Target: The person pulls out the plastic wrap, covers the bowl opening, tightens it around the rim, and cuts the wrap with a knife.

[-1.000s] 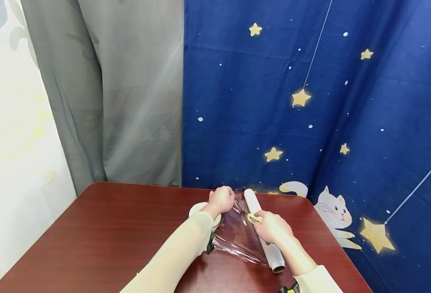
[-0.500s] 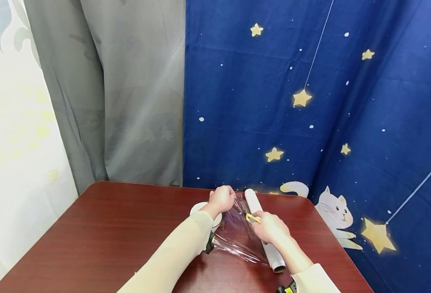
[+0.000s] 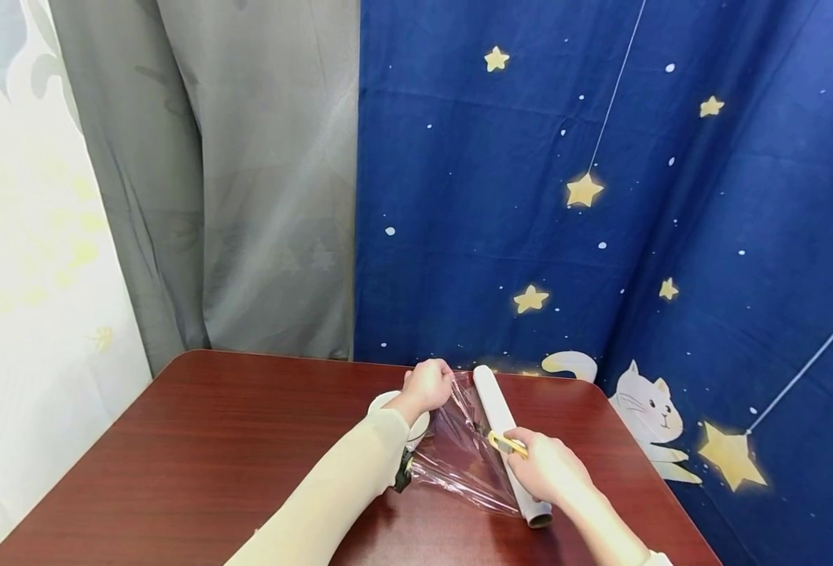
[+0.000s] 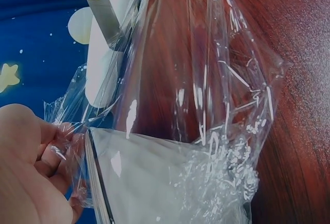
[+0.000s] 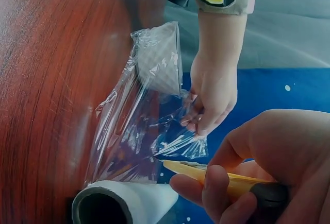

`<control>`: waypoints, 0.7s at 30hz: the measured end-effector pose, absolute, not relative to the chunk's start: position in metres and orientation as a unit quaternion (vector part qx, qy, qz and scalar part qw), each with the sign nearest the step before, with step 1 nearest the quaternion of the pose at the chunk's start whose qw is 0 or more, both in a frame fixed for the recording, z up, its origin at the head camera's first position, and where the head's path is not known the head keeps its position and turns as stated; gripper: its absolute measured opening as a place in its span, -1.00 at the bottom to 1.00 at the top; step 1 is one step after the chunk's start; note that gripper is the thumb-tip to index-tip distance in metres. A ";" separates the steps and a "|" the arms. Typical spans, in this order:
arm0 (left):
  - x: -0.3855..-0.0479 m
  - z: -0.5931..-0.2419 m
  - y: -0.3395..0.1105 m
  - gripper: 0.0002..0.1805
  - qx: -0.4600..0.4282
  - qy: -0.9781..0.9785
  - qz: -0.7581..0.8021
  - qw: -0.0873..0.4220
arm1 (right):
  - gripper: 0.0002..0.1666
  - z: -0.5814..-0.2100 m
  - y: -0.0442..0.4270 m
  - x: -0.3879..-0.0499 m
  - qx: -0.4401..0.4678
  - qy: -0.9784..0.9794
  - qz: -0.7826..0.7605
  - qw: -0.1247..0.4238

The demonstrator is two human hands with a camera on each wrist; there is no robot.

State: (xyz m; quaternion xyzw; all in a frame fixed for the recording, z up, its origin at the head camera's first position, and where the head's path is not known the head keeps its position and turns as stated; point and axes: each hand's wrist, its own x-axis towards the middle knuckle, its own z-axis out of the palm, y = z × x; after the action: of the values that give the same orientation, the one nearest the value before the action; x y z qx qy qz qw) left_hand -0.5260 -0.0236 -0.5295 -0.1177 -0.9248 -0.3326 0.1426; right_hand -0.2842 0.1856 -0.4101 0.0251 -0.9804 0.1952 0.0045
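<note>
Right grip [image 3: 549, 468] holds the yellow knife [image 3: 508, 446] slantwise, blade [image 4: 105, 19] pointing left toward film [image 3: 453, 452].

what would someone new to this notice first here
Probably the blue curtain with yellow stars, filling the right of the head view behind the red-brown table. Next, the yellow knife in the right hand, its blade at the clear film stretching between the white roll and left hand.

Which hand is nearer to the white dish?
Left. The left hand is beside the dish, pinching plastic film; the right hand, holding a cutter, is farther off, by the roll.
</note>
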 end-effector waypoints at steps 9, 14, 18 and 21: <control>-0.447 -0.453 -0.031 -0.76 -0.119 -0.921 -0.349 0.124 | -0.45 -0.425 0.179 -0.306 0.033 -0.973 0.226 0.006; -0.442 -0.450 -0.031 -0.76 -0.118 -0.921 -0.349 0.130 | -0.42 -0.426 0.179 -0.305 0.035 -0.973 0.227 0.009; -0.477 -0.483 -0.030 -0.77 -0.128 -0.917 -0.344 0.155 | -0.46 -0.421 0.184 -0.293 0.031 -0.974 0.225 -0.001; -0.480 -0.480 -0.030 -0.77 -0.121 -0.915 -0.362 0.129 | -0.52 -0.417 0.189 -0.282 0.027 -0.974 0.223 -0.008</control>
State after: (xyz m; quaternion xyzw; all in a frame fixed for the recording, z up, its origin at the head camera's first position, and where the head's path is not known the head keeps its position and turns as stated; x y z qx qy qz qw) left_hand -0.4804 -0.0301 -0.4801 -0.1213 -0.9151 -0.3622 0.1293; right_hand -0.2825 0.1889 -0.4168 0.0272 -0.9745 0.2228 -0.0084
